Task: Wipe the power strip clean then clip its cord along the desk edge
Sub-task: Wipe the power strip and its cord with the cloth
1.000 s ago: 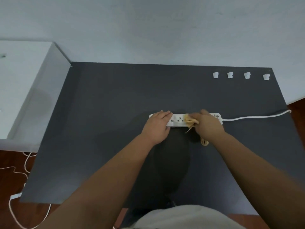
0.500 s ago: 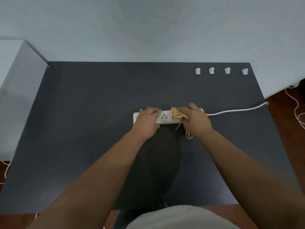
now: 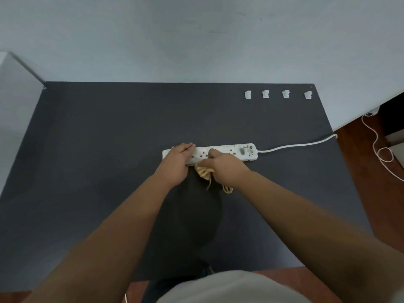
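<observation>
A white power strip (image 3: 240, 151) lies across the middle of the dark grey desk (image 3: 98, 160). My left hand (image 3: 177, 164) presses flat on its left end, holding it down. My right hand (image 3: 225, 169) is closed on a crumpled yellow cloth (image 3: 203, 171) at the strip's near edge, around its middle sockets. The strip's right end with its switch is uncovered. Its white cord (image 3: 295, 145) runs right from the strip and drops over the desk's right edge.
Several white cable clips (image 3: 276, 94) sit in a row near the desk's far right edge by the wall. A white cabinet (image 3: 13, 101) stands to the left. More white cord (image 3: 380, 147) loops on the wooden floor at right.
My right hand has slid the cloth leftward along the strip, uncovering its right end and switch. The left hand stays on the left end. The camera view has shifted.
</observation>
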`<move>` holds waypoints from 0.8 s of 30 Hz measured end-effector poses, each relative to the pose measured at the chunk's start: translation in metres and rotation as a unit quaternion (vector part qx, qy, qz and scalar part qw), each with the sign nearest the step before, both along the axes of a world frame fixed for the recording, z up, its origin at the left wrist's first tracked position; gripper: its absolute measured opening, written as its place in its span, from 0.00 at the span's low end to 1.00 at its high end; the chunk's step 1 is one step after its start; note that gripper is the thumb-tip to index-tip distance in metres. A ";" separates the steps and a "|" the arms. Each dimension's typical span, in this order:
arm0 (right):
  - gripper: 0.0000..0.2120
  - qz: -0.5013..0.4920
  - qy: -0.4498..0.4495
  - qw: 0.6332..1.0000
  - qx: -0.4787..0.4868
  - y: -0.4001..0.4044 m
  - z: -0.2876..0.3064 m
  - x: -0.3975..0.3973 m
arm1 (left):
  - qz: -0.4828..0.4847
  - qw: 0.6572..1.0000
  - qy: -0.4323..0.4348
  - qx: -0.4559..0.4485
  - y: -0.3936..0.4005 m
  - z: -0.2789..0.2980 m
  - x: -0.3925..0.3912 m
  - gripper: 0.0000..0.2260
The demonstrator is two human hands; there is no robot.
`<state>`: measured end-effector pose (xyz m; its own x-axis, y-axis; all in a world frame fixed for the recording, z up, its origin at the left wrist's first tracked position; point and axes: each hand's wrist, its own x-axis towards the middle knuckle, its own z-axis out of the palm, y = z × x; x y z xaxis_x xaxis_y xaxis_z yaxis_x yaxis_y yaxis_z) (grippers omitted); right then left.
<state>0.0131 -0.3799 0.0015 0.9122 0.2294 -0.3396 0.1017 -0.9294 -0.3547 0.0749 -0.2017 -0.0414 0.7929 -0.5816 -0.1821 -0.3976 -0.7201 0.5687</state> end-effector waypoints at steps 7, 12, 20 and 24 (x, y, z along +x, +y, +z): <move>0.23 -0.135 -0.014 0.991 -0.019 -0.030 -0.006 -0.001 | -0.003 1.000 -0.008 0.013 -0.003 0.007 -0.002 0.31; 0.19 -0.126 -0.035 0.989 0.076 -0.027 -0.004 -0.014 | -0.004 0.999 -0.013 0.032 -0.004 0.008 -0.002 0.32; 0.21 -0.177 -0.018 0.984 0.003 -0.045 -0.007 -0.022 | -0.057 0.993 -0.066 0.078 -0.046 0.021 -0.009 0.29; 0.18 -0.295 -0.100 0.950 0.024 -0.073 -0.002 -0.011 | -0.049 0.992 -0.070 0.097 -0.058 0.021 -0.011 0.29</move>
